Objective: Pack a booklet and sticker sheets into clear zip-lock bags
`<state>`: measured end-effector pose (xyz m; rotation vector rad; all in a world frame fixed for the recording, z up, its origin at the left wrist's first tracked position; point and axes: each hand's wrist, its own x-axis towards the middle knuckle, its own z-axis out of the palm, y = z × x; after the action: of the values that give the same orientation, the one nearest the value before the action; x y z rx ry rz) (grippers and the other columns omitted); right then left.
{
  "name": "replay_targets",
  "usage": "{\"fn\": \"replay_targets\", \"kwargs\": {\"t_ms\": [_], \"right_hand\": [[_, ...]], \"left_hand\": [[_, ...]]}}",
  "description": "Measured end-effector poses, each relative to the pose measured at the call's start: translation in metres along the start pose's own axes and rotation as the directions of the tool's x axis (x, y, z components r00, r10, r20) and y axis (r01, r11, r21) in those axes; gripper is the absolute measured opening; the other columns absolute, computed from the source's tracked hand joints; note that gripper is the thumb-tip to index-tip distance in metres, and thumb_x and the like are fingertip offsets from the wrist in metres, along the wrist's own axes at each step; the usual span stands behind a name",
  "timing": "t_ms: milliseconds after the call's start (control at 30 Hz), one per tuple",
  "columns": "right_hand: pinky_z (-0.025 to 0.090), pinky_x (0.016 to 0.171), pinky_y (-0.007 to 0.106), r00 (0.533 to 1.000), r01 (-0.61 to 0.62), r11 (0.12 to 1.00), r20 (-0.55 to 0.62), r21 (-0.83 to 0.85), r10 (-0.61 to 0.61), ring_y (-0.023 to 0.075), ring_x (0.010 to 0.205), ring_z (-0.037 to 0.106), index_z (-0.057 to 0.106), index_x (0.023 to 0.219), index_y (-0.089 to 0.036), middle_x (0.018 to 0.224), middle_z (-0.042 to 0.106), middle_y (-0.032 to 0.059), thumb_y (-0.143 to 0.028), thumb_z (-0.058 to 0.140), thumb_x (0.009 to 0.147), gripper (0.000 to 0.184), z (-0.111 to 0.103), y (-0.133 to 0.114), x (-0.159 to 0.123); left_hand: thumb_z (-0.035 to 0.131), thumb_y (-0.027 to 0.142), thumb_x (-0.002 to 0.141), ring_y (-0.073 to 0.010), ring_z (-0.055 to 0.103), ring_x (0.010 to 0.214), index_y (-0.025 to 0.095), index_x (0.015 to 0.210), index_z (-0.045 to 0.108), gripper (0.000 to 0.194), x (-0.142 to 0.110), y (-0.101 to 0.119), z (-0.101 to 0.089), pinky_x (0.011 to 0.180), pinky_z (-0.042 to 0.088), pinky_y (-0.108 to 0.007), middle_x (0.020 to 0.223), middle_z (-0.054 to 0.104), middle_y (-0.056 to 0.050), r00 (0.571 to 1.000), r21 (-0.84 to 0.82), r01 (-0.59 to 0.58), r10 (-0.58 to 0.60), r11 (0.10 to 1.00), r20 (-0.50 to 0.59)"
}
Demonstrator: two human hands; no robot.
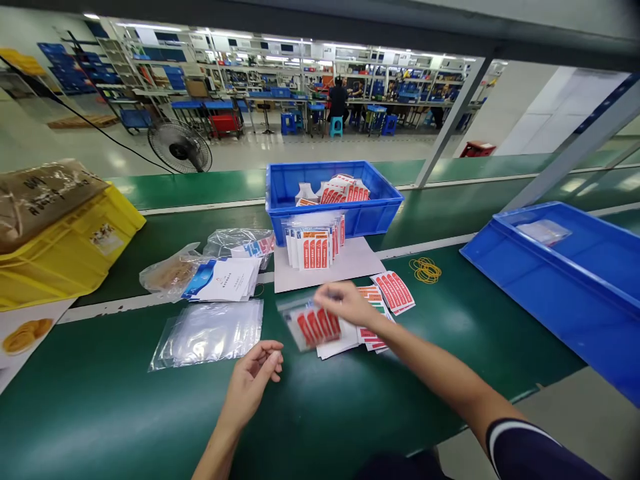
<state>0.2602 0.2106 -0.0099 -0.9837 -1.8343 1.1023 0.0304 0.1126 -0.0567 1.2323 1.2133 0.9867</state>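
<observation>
Here, the right hand (347, 305) pinches a clear packet (313, 329) — blurred, red-striped — while the left hand (253, 377) curls loosely, half spread.

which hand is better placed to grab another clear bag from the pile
Probably the left hand: it looks empty and is right by the clear bags. The right hand is farther from them and holds a filled bag.

Strip lights (150, 27) shine above workbenches (280, 99) and blue stools (289, 124) on a glossy floor (240, 151).
</observation>
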Motion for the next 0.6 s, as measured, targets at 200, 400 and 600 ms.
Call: {"fn": "replay_targets", "kwargs": {"t_ms": [200, 400, 600], "right_hand": [[0.043, 0.091, 0.035, 0.9, 0.191, 0.928, -0.321, -0.32, -0.296, 0.02, 0.108, 0.055, 0.052, 0.114, -0.015, 0.115, 0.06, 0.0108, -0.031, 0.052, 0.086, 0.032, -0.033, -0.012, 0.076], [0.024, 0.11, 0.049, 0.902, 0.421, 0.646, 0.37, -0.637, -0.223, 0.0329, 0.138, 0.017, 0.022, 0.143, -0.01, 0.148, 0.024, 0.0216, -0.06, 0.065, 0.07, 0.098, 0.011, 0.02, -0.025], [0.036, 0.107, 0.045, 0.928, 0.372, 0.517, 0.33, -0.771, -0.175, 0.0304, 0.135, 0.028, 0.031, 0.14, -0.007, 0.142, 0.037, 0.0206, -0.023, 0.055, 0.087, 0.061, 0.04, 0.057, -0.095]], "left_hand": [[0.057, 0.04, 0.081, -0.0149, 0.053, 0.067, 0.017, 0.091, 0.062, 0.025, -0.001, 0.003, 0.002, 0.057, 0.047, -0.025, 0.073, 0.055, -0.002, 1.0, -0.006, -0.009, 0.009, 1.0, -0.011], [0.058, 0.04, 0.081, -0.0138, 0.052, 0.065, 0.018, 0.088, 0.062, 0.024, -0.001, -0.001, 0.006, 0.056, 0.046, -0.023, 0.071, 0.055, -0.001, 1.0, -0.025, 0.005, -0.004, 1.0, 0.012], [0.058, 0.042, 0.081, -0.0128, 0.053, 0.064, 0.017, 0.085, 0.064, 0.026, -0.001, -0.001, 0.015, 0.055, 0.045, -0.022, 0.07, 0.055, -0.001, 0.997, -0.053, 0.059, -0.056, 0.997, 0.054]]}}
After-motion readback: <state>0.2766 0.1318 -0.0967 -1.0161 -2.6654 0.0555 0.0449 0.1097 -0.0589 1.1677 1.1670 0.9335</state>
